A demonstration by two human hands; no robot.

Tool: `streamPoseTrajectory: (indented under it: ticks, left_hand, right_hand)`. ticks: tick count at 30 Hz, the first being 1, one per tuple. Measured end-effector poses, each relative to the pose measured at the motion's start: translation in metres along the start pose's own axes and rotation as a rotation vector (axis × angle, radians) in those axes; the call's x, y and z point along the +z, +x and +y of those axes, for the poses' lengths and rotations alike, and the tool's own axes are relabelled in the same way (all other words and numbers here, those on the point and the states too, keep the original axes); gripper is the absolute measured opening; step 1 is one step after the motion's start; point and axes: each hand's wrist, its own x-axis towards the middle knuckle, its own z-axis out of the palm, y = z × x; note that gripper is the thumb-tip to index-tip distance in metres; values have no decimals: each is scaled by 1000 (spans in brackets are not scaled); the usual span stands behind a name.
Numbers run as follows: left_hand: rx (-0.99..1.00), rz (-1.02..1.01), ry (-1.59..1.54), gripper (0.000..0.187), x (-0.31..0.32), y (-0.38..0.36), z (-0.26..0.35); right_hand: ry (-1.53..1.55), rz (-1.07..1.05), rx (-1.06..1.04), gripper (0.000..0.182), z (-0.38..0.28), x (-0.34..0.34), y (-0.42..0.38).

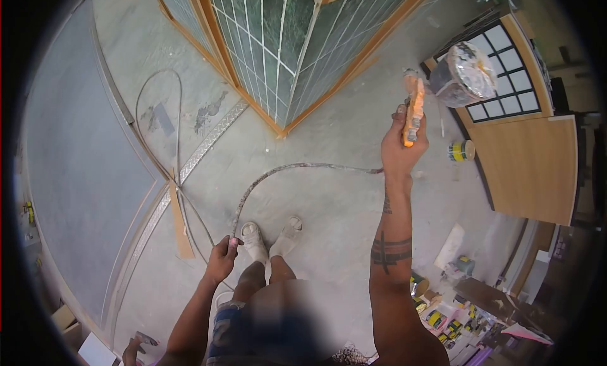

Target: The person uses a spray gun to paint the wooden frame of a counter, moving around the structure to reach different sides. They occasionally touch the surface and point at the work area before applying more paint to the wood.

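Observation:
My right hand [404, 141] reaches forward at the right, its fingers wrapped round an orange, paint-crusted tool that looks like a spray gun [414, 110]. The tool's front end is near a smeared bucket [465, 75]. A dirty hose [303, 165] curves across the floor space to my right wrist, where its end is hidden. Close to my legs, my left hand [222, 258] is closed on this hose. Ahead stands a green tiled structure [262, 40] with pale joint lines and wooden edges, apart from both hands.
A patterned metal strip [212, 138] crosses the floor beside a looped cable [179, 113]. A wood panel with a gridded window [531, 157] stands right, near a small tin [461, 151]. Several tins [436, 318] crowd the lower right. Another person's hand [133, 351] shows lower left.

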Motion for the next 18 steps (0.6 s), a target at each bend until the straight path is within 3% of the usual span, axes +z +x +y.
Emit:
streamPoseTrajectory:
  ticks: [8, 18]
  left_hand:
    - [49, -53, -88, 43, -10, -5, 13]
    - [30, -51, -87, 42, -13, -8, 17]
  right_hand:
    - [137, 120, -227, 23, -47, -25, 31]
    - [-5, 87, -37, 17, -48, -14, 31]
